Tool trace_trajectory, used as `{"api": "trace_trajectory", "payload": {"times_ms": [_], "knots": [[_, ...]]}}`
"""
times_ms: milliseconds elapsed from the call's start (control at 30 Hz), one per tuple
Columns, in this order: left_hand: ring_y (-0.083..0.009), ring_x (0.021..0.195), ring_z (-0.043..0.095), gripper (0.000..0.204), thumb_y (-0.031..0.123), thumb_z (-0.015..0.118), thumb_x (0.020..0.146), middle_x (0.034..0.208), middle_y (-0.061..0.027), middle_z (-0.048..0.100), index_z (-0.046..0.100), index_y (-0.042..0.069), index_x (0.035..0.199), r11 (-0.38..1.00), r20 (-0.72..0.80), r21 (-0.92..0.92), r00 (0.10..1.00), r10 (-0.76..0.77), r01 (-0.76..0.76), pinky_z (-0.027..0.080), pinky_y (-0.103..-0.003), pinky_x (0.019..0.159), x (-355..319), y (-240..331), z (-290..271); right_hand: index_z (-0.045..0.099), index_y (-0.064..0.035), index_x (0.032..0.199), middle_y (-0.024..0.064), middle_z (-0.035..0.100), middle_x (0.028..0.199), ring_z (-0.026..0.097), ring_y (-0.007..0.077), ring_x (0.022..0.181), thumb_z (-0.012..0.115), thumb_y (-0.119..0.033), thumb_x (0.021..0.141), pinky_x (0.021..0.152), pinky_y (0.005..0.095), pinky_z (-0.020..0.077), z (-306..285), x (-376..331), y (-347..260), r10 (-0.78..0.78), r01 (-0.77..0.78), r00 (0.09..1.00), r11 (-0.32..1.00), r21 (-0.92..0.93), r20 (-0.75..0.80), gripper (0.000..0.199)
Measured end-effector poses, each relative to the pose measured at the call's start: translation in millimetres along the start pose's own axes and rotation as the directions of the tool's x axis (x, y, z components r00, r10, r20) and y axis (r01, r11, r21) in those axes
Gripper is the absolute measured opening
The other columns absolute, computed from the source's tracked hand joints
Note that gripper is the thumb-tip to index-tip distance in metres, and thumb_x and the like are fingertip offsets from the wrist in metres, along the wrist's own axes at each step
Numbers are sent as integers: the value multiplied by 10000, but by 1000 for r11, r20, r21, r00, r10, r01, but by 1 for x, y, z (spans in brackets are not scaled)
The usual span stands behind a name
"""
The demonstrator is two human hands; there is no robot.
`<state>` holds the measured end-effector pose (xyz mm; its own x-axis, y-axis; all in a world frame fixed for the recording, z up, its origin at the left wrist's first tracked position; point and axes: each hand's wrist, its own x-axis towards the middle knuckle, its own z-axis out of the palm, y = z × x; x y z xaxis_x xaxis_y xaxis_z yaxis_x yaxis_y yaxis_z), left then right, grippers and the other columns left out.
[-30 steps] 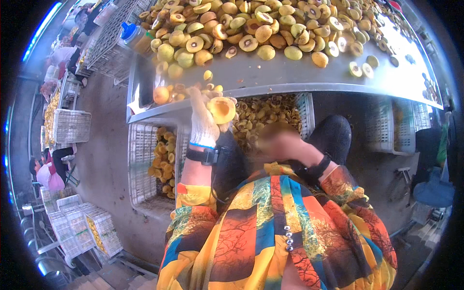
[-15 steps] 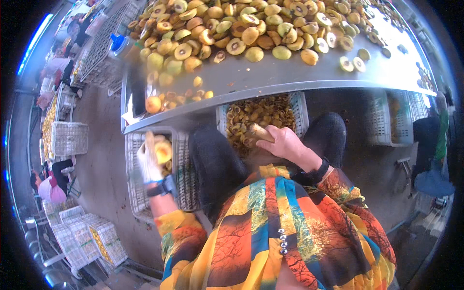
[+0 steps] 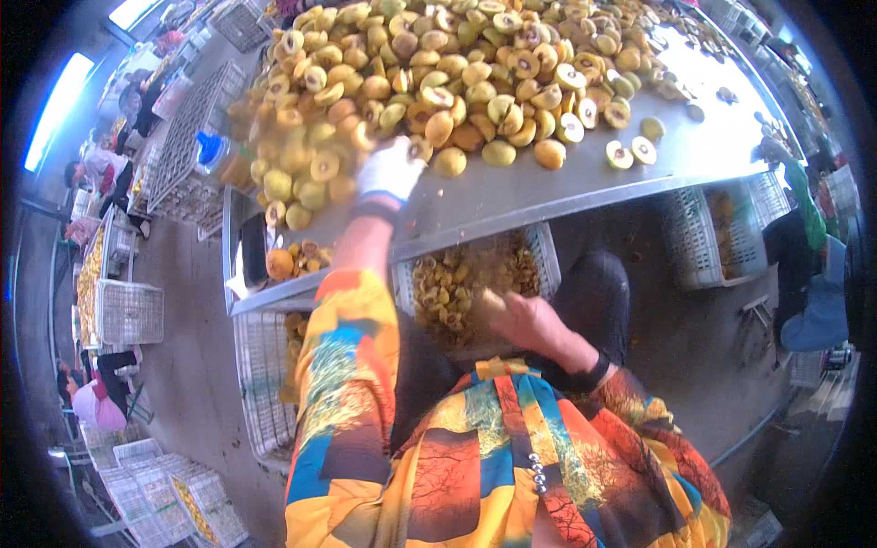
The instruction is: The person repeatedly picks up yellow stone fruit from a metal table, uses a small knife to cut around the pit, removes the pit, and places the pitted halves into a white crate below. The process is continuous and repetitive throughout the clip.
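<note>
My left hand (image 3: pixel 391 172), in a white glove, reaches onto the steel table at the near edge of a heap of halved yellow-brown fruits (image 3: pixel 475 84). Motion smears its fingers, so whether they grip a half is unclear. A cut half (image 3: pixel 418 149) lies right at the fingertips. Bare and closed, my right hand (image 3: pixel 534 326) hovers above a white crate (image 3: pixel 548 260) of fruit scraps, between my knees. It grips a tool with a pale wooden handle (image 3: pixel 494 300); blur hides the tool's other end.
The table's metal rim (image 3: pixel 512 212) runs between my hands. Left of my legs stands another white crate (image 3: pixel 260 374). A blue-capped bottle (image 3: pixel 212 151) and a dark phone-like slab (image 3: pixel 253 254) are at the table's left end. Another crate (image 3: pixel 699 242) sits under the table at right.
My left hand has moved from above the left crate, where a yellow fruit half showed by it, up onto the fruit heap. My right hand stays over the scraps crate with the wooden-handled tool.
</note>
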<state>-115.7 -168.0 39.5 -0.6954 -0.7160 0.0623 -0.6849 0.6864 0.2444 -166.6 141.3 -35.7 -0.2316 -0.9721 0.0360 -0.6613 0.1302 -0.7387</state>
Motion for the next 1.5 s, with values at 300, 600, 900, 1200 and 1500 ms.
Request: {"api": "trace_trajectory", "payload": {"times_ms": [300,600,900,1200,1500], "knots": [[-167,792,619,364,234,689,724,905,-110,659,626,23,1014,837,209,-505,971,-118,211,494,-328,685,41,-12,45,506,-18,812,203,568,631,581,399,631,689,-262,738,517,415,462,-39,-6,-12,233,-221,970,964,146,-70,314],[-143,1089,501,666,-73,575,652,1194,-81,522,398,11,1288,499,196,-865,953,232,57,379,-266,956,-117,24,-18,447,-3,1152,26,572,685,440,36,442,534,-294,895,363,174,321,-33,83,-33,265,-122,964,434,893,2,398],[-229,1036,535,457,298,536,887,1148,-128,531,437,18,1233,-267,154,-961,933,-325,66,439,-339,890,-166,44,15,496,-1,1054,96,606,761,568,149,558,612,-229,843,474,276,451,26,82,-66,343,-119,938,439,891,-44,332],[-193,880,577,683,587,357,884,999,-129,582,528,-40,1094,-175,288,-955,895,-340,241,472,-290,776,-161,20,24,495,33,1077,219,631,815,639,334,751,634,-336,796,653,385,495,-3,59,-73,257,-217,960,933,287,-111,484],[-240,981,573,772,678,319,832,1051,-165,596,496,16,1188,-366,376,-863,926,-2,350,458,-326,856,-165,22,6,521,-1,1086,39,608,801,543,70,577,660,-236,814,483,209,455,5,72,-46,112,-85,993,543,835,29,386]]}}
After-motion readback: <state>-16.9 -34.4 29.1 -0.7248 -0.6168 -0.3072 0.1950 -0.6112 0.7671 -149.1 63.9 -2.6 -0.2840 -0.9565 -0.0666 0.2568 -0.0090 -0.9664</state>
